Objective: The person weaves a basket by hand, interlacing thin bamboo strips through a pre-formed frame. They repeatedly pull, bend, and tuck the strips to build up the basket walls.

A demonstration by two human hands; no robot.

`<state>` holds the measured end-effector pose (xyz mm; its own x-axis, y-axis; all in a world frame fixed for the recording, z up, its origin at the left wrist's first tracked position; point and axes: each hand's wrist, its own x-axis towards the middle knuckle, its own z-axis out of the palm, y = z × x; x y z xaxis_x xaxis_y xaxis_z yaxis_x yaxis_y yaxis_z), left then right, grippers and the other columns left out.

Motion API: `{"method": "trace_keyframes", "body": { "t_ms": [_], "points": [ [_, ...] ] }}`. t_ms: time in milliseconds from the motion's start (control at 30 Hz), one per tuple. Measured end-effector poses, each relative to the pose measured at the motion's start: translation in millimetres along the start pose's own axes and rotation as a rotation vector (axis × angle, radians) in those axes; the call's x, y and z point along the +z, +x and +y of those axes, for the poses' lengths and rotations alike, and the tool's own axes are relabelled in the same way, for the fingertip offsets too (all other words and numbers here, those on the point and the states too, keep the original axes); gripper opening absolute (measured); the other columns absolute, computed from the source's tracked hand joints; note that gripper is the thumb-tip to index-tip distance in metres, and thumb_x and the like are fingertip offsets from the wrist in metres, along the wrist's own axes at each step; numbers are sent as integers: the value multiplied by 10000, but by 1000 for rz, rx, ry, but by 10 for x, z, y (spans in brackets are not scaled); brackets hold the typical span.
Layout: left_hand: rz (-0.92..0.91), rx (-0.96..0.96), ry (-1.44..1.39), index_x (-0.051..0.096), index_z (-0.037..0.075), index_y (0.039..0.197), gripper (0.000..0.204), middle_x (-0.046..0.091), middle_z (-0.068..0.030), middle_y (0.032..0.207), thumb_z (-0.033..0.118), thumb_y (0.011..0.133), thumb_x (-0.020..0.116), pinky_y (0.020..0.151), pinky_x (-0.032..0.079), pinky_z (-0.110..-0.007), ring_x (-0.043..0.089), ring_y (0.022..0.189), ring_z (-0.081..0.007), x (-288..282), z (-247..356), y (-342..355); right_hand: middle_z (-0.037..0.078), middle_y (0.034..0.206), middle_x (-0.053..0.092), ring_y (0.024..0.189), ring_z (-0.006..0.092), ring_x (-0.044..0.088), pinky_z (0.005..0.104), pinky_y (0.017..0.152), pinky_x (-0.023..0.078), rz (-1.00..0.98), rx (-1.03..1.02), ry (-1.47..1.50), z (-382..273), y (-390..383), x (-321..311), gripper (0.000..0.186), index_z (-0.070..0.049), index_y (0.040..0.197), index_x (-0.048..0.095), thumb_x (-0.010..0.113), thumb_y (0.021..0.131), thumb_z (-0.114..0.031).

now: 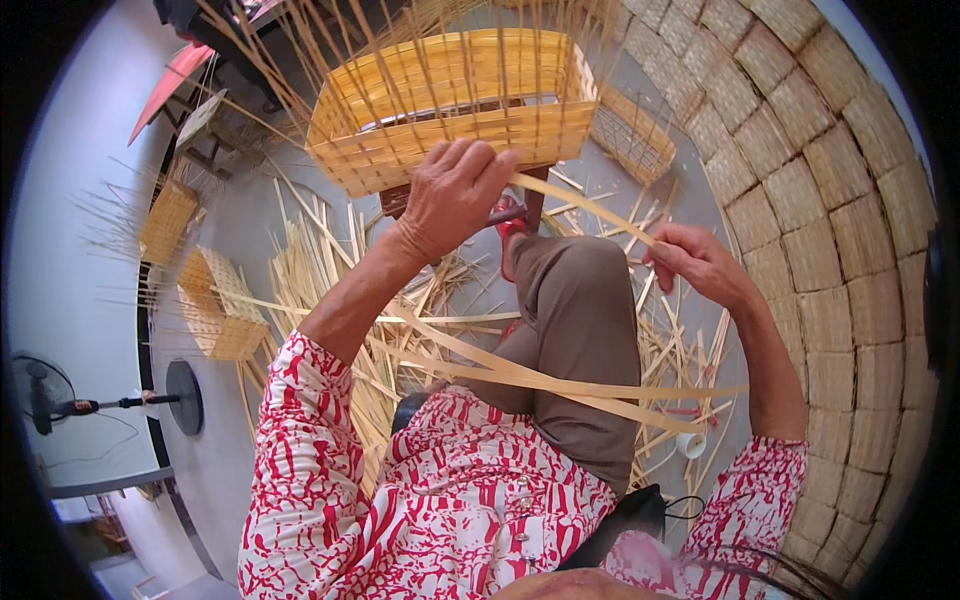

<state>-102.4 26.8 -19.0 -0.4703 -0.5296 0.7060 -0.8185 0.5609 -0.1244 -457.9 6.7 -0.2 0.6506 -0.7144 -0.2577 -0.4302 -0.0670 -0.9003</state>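
A half-woven yellow bamboo basket (470,125), its long uprights standing free, rests on a brown wooden stand (535,200) before me. My left hand (455,195) is closed at the lower edge of its near wall, fingers curled against the weave; the fingertips are partly hidden. A pale flat bamboo strip (585,205) runs from beside the left thumb down to my right hand (695,262). There the right thumb and fingers pinch its end, off to the basket's right. Several loose bamboo strips (560,382) lie across my lap.
Cut strips (320,280) litter the grey floor around my legs. Smaller woven baskets (225,305) stand at the left, and a long one (635,140) lies behind at the right. Stacked woven packs (830,240) line the right side. A black fan (45,395) is at far left.
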Motion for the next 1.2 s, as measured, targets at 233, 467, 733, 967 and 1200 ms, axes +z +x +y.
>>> {"method": "trace_keyframes", "body": {
  "t_ms": [233, 467, 733, 967, 1200],
  "points": [
    [24, -591, -588, 529, 17, 1355, 494, 637, -175, 1162, 150, 918, 717, 941, 518, -429, 620, 1097, -294, -104, -360, 80, -19, 657, 561, 552, 55, 526, 220, 503, 410, 9, 161, -52, 294, -474, -423, 203, -43, 961, 659, 607, 981, -238],
    [299, -478, -944, 596, 36, 1160, 247, 645, -38, 1046, 127, 950, 687, 850, 542, -276, 626, 915, -108, -401, -466, 882, -35, 697, 576, 647, 39, 538, 206, 585, 414, 286, 98, -75, 603, -600, -494, 157, -87, 1017, 681, 544, 988, -159],
    [-206, -623, -819, 387, -14, 1484, 766, 640, -177, 1236, 345, 909, 743, 838, 562, -341, 668, 1045, -215, -201, -584, 1409, -17, 643, 565, 506, 35, 463, 199, 447, 382, 390, 119, -79, 772, -761, -415, 179, -82, 1082, 648, 491, 1017, -136],
    [-262, -312, -820, 729, 9, 1074, 347, 729, -71, 925, 332, 965, 666, 765, 571, -302, 697, 858, -168, -245, -263, 1767, -25, 627, 569, 490, 35, 432, 202, 446, 361, 512, 125, -46, 926, -955, -420, 198, -89, 1106, 651, 477, 1022, -132],
    [-436, -428, -522, 713, -11, 982, 405, 737, -136, 901, 370, 847, 720, 730, 573, -380, 720, 827, -221, 344, -275, 2121, -21, 656, 604, 543, 45, 473, 218, 502, 395, 525, 99, -79, 813, -847, -454, 237, -72, 1139, 662, 479, 997, -123]
  ]
}}
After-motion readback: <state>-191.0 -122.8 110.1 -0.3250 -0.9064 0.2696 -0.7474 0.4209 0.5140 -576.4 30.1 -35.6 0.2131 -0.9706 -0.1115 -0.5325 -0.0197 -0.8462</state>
